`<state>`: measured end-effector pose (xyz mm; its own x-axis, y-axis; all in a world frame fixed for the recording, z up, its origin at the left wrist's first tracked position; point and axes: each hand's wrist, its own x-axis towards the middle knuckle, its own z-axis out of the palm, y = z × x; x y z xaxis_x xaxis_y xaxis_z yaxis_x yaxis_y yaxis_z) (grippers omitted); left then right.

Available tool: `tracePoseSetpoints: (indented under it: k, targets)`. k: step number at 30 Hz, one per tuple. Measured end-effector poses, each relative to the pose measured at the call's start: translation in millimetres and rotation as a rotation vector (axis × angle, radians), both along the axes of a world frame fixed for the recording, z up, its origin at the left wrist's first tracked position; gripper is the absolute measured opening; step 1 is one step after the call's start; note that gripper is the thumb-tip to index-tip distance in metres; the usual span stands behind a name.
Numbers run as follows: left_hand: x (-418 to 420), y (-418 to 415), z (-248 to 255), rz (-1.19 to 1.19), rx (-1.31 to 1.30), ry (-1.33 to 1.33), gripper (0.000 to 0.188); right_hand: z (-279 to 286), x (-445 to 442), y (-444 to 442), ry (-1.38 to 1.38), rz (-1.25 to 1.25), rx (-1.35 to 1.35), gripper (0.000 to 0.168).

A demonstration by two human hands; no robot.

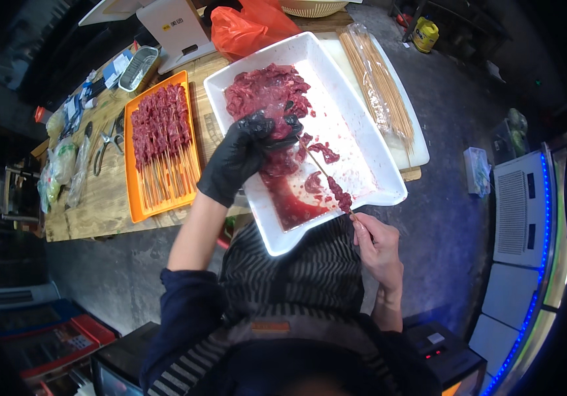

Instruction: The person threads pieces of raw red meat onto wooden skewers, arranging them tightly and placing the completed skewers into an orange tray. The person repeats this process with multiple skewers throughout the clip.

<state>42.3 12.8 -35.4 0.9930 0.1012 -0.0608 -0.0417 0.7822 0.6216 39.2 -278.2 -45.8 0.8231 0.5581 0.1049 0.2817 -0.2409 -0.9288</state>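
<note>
My left hand (249, 146), in a black glove, grips a piece of raw red meat (282, 129) over a white plastic tray (348, 133). Bare, my right hand (377, 242) pinches the lower end of a bamboo skewer (318, 162). Several bits of meat (339, 194) are bunched on that skewer near my right fingers, and its tip reaches the meat at my left hand. Behind the glove, a heap of sliced meat (263, 89) fills the tray's far left part. Red liquid (296, 210) pools in its near left corner. Loose scraps (324, 152) lie on the tray floor.
Left of the white tray, an orange tray (132, 198) holds rows of loaded skewers (162, 123). Bagged bamboo skewers (377, 84) rest on a white cutting board (419, 148) to the right. Scissors (107, 146), a foil container (139, 69) and a red plastic bag (249, 27) are on the wooden table (85, 218).
</note>
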Motion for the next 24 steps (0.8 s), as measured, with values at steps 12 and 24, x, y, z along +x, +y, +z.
tracePoseSetpoints:
  k: [12, 24]
  targets:
    - [-4, -41, -2, 0.096, -0.235, -0.034, 0.039, 2, 0, 0, -0.055, -0.014, 0.018, 0.013]
    - [-9, -50, -10, 0.163, -0.024, -0.039, 0.041, 3, 2, -2, -0.026, 0.022, 0.013, 0.014]
